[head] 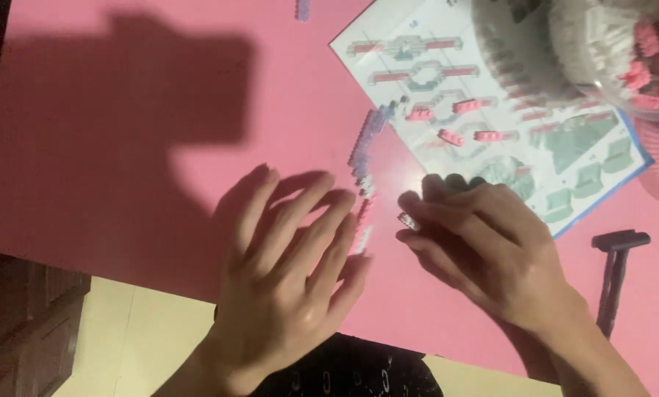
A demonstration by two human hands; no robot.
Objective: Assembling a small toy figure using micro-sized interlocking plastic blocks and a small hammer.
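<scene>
Bricks snapped into a long thin strip [364, 165] lie on the big pink surface [123, 110], and that strip is what both hands are busy with. It runs from far to near, leaning a little to the left as it comes near, purple at the far end and pink and white at the near end.

Far and to the right sits a folded paper sheet [491, 110] with pictures of brick shapes on it. A clear tub of pink and white bricks [616, 51] stands on its far right corner. A dark tool with a flat head [617, 276] lies near the right edge.

The left hand [289, 283] lies flat, its fingers spread apart and holding nothing. Their tips touch the near end of the strip, so this hand is the closer one. The right hand [484, 246] is just to the right of the strip. Its fingers are pinched together on one tiny brick [408, 220], which points left toward the strip's near end.
</scene>
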